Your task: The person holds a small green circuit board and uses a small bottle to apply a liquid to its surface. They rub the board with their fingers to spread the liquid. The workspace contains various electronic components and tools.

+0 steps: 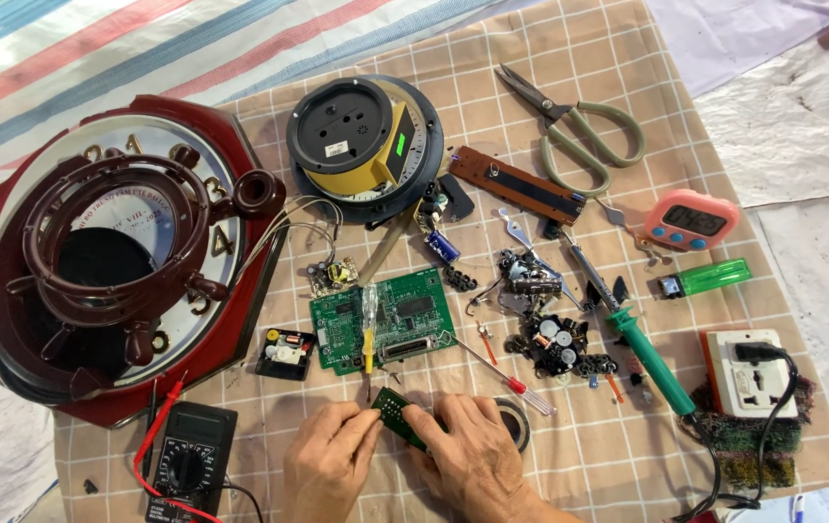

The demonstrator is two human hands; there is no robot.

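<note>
Both hands pinch one small dark-green rectangular circuit board (397, 415): left hand (329, 462) on its near-left edge, right hand (468, 450) over its right end. Larger green circuit board (385, 324) lies just beyond the grip; black multimeter (187, 460) sits left of it.

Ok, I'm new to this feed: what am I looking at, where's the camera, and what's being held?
One picture, from a camera on the person's head, looking down at a checked cloth. The left hand and right hand together pinch a small green circuit board. Above it lies a larger green circuit board. Around: a dark red clock, a multimeter, scissors, a green-handled soldering iron, a pink timer, and a green lighter.
</note>
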